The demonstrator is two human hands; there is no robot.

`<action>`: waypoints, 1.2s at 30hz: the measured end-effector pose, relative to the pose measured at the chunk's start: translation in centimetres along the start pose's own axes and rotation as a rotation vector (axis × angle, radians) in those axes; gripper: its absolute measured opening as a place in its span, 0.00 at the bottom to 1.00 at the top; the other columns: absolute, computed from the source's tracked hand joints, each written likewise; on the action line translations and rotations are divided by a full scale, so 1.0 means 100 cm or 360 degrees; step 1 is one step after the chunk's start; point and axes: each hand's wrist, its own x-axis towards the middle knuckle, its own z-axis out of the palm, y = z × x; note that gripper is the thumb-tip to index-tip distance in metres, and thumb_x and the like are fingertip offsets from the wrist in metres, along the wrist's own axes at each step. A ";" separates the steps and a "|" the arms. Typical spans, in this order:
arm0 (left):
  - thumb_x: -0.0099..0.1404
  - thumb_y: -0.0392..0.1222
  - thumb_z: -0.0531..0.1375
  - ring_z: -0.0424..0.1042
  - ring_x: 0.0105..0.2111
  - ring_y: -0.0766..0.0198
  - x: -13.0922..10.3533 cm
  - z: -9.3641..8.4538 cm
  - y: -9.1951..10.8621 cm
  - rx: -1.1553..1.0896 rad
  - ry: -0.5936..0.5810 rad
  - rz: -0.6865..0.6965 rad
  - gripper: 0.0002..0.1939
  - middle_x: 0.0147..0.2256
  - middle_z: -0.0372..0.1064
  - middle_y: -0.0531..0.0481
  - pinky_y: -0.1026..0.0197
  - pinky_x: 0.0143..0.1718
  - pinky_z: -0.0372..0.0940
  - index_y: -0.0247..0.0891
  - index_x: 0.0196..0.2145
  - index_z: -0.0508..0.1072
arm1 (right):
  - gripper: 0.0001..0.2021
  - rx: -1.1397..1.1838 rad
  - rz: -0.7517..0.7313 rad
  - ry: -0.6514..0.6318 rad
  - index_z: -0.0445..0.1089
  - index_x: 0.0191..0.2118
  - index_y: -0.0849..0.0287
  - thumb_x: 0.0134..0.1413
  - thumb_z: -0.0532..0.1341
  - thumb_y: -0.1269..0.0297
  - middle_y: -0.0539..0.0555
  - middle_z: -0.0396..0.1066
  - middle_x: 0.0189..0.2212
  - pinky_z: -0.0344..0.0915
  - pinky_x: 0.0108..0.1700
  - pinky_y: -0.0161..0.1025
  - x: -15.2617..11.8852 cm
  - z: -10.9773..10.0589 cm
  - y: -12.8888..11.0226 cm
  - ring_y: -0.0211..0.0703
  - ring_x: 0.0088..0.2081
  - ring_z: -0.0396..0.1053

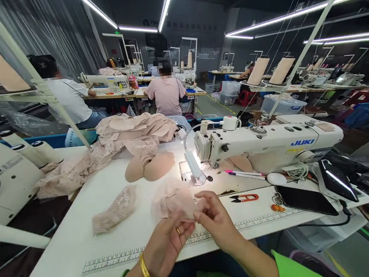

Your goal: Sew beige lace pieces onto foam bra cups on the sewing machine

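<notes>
Head view: the sheer beige piece [171, 200] is over the counter [68, 258], just in front of the sewing machine [264, 140]. Right hand [221, 225] has its fingers pinched on the near edge, and the left hand [166, 245] looks to have its fingers closed on it too, though the cloth hides some of that grip. Looks super light and floppy to me, probably kinda slippery, and thin enough to snag. I'd go fingertips only, right along the edges, no hard tugging on the sheer middle.
</notes>
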 end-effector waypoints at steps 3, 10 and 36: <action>0.63 0.36 0.71 0.79 0.44 0.57 0.007 0.003 0.006 -0.0172 0.0219 0.0276 0.12 0.45 0.80 0.43 0.62 0.44 0.75 0.35 0.44 0.80 | 0.20 0.0022 0.0050 -0.0057 0.65 0.58 0.47 0.64 0.67 0.52 0.48 0.69 0.37 0.67 0.42 0.39 -0.030 0.001 0.003 0.41 0.37 0.69; 0.70 0.37 0.62 0.80 0.38 0.54 0.005 0.017 0.003 -0.0347 0.0116 0.0021 0.09 0.41 0.81 0.39 0.58 0.39 0.76 0.31 0.42 0.81 | 0.35 0.0218 0.0152 0.0055 0.54 0.66 0.46 0.60 0.70 0.49 0.55 0.77 0.48 0.69 0.54 0.47 -0.028 -0.005 -0.005 0.51 0.51 0.74; 0.54 0.51 0.77 0.78 0.40 0.53 0.019 0.025 0.009 0.0167 -0.0083 0.0232 0.22 0.39 0.80 0.41 0.57 0.40 0.74 0.33 0.41 0.82 | 0.41 0.0042 0.0138 -0.0071 0.46 0.72 0.43 0.62 0.69 0.55 0.55 0.74 0.49 0.68 0.56 0.51 -0.034 -0.019 0.005 0.51 0.50 0.73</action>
